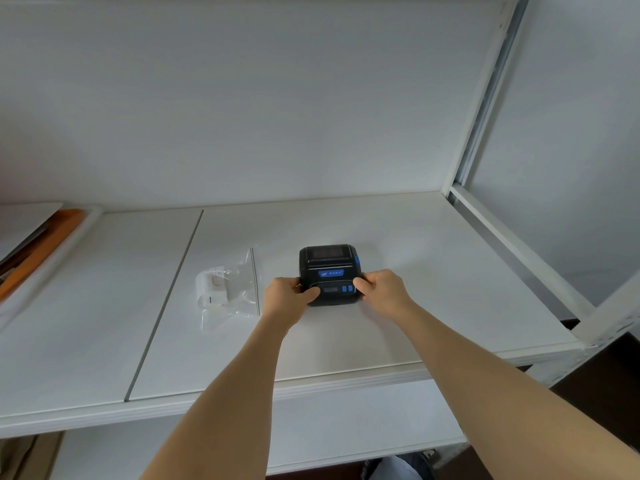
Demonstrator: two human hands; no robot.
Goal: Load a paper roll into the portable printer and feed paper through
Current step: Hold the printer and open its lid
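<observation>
White shelf boards (415, 258) fill the view, backed by a plain white wall, with a metal upright at the right. On the shelf sits a small black printer (329, 271) with blue buttons, lid closed. Left hand (285, 296) grips its near left corner, thumb on the front panel; right hand (382, 289) grips the near right corner. Just left of the printer lies a clear plastic bag (230, 289) holding a paper roll (212, 285).

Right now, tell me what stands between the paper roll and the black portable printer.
The paper roll is sealed inside a clear zip-top plastic bag, left of the black portable printer, whose lid looks closed. Both block loading.
</observation>
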